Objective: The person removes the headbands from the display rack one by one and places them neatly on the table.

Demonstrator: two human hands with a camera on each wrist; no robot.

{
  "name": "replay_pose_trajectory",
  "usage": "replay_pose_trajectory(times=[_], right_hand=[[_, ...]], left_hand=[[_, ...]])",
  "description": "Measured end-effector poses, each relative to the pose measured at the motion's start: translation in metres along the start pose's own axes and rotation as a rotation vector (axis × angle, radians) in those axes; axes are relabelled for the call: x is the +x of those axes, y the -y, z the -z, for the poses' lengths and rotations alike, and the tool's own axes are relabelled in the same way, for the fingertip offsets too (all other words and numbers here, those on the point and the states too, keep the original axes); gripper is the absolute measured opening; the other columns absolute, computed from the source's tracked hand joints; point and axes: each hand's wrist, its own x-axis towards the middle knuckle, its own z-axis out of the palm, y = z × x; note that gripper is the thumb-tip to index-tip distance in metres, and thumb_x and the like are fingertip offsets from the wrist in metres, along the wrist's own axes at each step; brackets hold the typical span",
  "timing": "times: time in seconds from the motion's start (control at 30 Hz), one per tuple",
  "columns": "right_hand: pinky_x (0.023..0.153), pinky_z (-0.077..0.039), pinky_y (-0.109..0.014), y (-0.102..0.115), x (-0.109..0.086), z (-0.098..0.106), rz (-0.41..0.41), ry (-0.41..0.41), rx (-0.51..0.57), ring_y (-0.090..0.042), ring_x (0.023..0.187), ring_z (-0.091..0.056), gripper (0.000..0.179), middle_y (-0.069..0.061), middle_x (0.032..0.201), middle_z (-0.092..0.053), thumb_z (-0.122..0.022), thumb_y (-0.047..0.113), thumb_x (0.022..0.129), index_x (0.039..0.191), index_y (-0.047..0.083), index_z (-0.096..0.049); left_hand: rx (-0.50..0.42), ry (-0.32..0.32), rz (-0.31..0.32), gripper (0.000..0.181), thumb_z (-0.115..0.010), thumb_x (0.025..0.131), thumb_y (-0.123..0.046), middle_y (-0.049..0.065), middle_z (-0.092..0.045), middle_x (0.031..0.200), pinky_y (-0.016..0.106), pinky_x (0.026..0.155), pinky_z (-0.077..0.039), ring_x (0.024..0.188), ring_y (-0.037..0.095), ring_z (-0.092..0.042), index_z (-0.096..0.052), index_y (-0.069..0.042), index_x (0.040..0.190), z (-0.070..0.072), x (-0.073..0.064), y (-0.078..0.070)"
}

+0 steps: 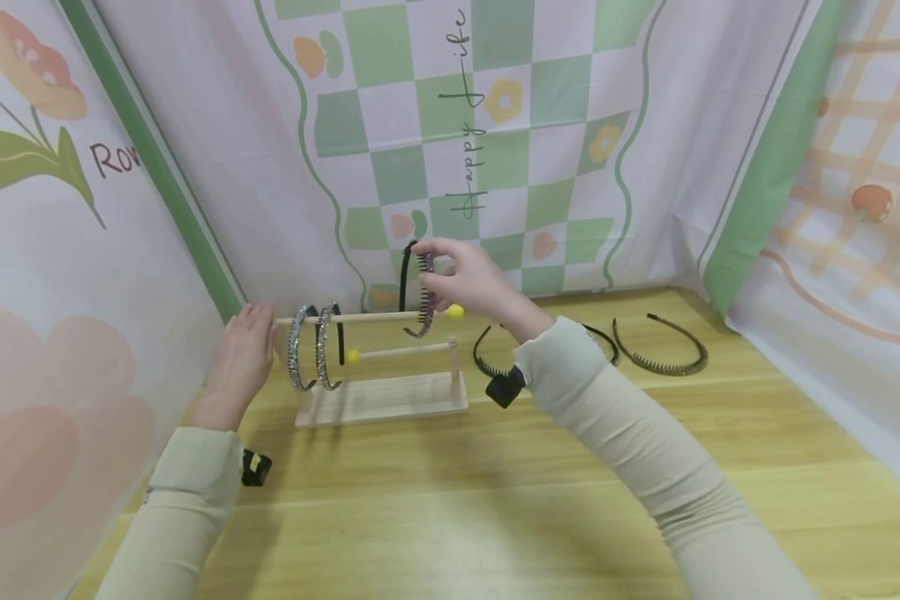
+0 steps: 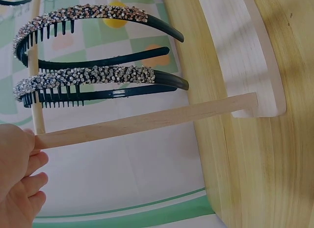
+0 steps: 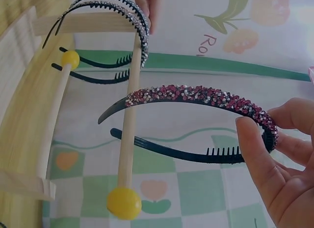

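A pale wooden headband stand (image 1: 382, 398) has a long upper rod with a yellow ball (image 3: 124, 203) at its free end. My left hand (image 1: 242, 354) holds the top of the upright at the stand's left end, fingertips at the rod joint. Two headbands with silvery stones, one (image 1: 295, 348) beside the other (image 2: 83, 21), hang over the upper rod near that hand. My right hand (image 1: 468, 279) pinches a toothed black headband with pink and silver stones (image 3: 196, 94) by its curved top. Its two arms straddle the rod inward of the ball.
To the right on the wooden table (image 1: 570, 467) lie more headbands, including a dark toothed one (image 1: 663, 367) and one (image 1: 489, 367) partly behind my right wrist. A shorter lower rod (image 1: 405, 352) on the stand ends in another yellow ball (image 1: 354, 356). Printed curtains (image 1: 390, 125) enclose the table.
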Motion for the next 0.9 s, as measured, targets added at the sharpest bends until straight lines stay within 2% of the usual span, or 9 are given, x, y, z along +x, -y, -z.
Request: replay_pose_trajectory(times=[0.27, 0.47, 0.73, 0.9], right_hand=[[0.057, -0.057, -0.032, -0.005, -0.01, 0.016, -0.001, -0.046, 0.001, -0.024, 0.067, -0.063, 0.038, -0.013, 0.123, -0.048, -0.056, 0.007, 0.091, 0.128, 0.006, -0.05], [0.057, -0.057, -0.03, -0.011, -0.016, 0.026, 0.017, -0.069, 0.006, -0.029, 0.066, -0.062, 0.038, -0.015, 0.12, -0.047, -0.057, 0.004, 0.09, 0.127, 0.003, -0.05], [0.056, -0.056, -0.031, -0.021, -0.026, 0.036, 0.027, -0.118, -0.002, -0.023, 0.059, -0.06, 0.039, -0.011, 0.125, -0.046, -0.057, 0.001, 0.088, 0.126, 0.002, -0.05], [0.054, -0.056, -0.031, -0.026, -0.031, 0.04, 0.018, -0.147, -0.013, -0.022, 0.057, -0.058, 0.04, -0.012, 0.119, -0.048, -0.058, 0.0, 0.087, 0.126, 0.002, -0.051]], left_hand=[[0.009, 0.002, 0.001, 0.041, -0.037, 0.1, -0.01, 0.032, -0.034, 0.135, 0.051, 0.109, -0.015, 0.127, 0.046, -0.027, -0.032, 0.012, 0.134, 0.001, 0.001, 0.0], [0.006, -0.008, -0.005, 0.041, -0.038, 0.099, -0.009, 0.032, -0.035, 0.135, 0.052, 0.109, -0.016, 0.126, 0.046, -0.028, -0.033, 0.012, 0.134, 0.0, 0.001, 0.0], [0.002, -0.02, -0.013, 0.039, -0.039, 0.098, -0.007, 0.033, -0.036, 0.133, 0.054, 0.108, -0.017, 0.126, 0.047, -0.029, -0.034, 0.012, 0.132, -0.001, 0.0, 0.001], [0.005, -0.018, -0.01, 0.04, -0.038, 0.099, -0.008, 0.032, -0.035, 0.134, 0.053, 0.108, -0.017, 0.126, 0.046, -0.029, -0.034, 0.012, 0.133, -0.001, 0.0, 0.001]])
